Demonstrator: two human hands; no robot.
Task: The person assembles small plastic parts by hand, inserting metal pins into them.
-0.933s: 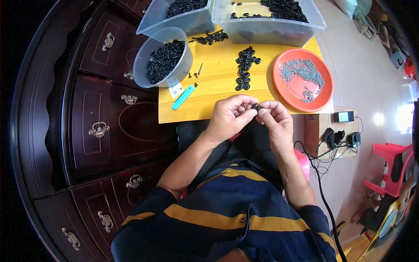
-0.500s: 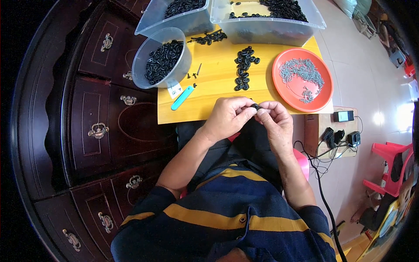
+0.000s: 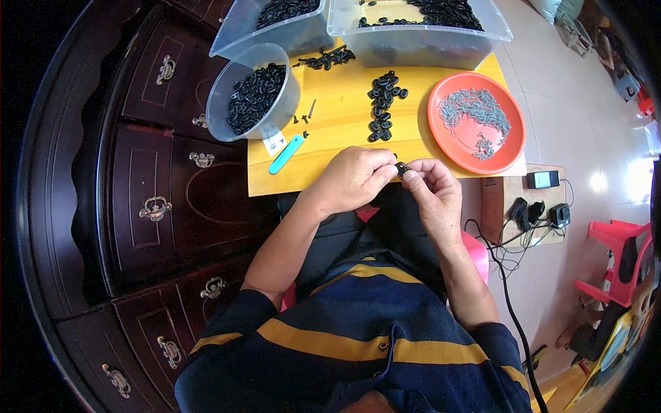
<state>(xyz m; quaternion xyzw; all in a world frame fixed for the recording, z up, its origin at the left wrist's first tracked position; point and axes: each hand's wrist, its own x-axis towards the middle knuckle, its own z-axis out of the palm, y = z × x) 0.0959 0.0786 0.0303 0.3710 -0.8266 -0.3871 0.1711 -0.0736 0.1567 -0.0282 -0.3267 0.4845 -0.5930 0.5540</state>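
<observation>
From up here I see both hands meeting just off the near edge of the yellow bench [image 3: 330, 131], at about the centre of the view. My left hand [image 3: 351, 180] has a narrow grip, its fingertips pinched onto a small black ring part [image 3: 401, 168]. My right hand [image 3: 430, 196] comes in from 4 o'clock and its thumb and forefinger pinch the same part from the other side, so the piece sits between the two hands, touching both, above the lap rather than on the bench.

At 12 o'clock from the hands, a loose pile of black ring parts [image 3: 382, 103] lies on the bench top. At 2 o'clock sits a round orange plate [image 3: 447, 141] holding a heap of small grey metal pieces [image 3: 475, 113]. At 10 o'clock lies a light blue tool handle [image 3: 286, 154], slanted, with a small white tag [image 3: 274, 143] just beside it and a few tiny black bits near them. Further toward 11 o'clock stands a clear round tub [image 3: 224, 89] full of black rings, hanging partly over the bench's left edge. Along the far edge at 12 o'clock are two clear rectangular bins [image 3: 413, 45], also carrying black parts, with a short string of black pieces [image 3: 323, 58] lying in front of them.

A dark wooden cabinet [image 3: 138, 206] with brass drawer pulls fills the 9 o'clock side. At 3 o'clock, a low wooden stand [image 3: 499, 199] carries black chargers and cables, and a red plastic chair [image 3: 620, 268] stands well apart beyond it.
</observation>
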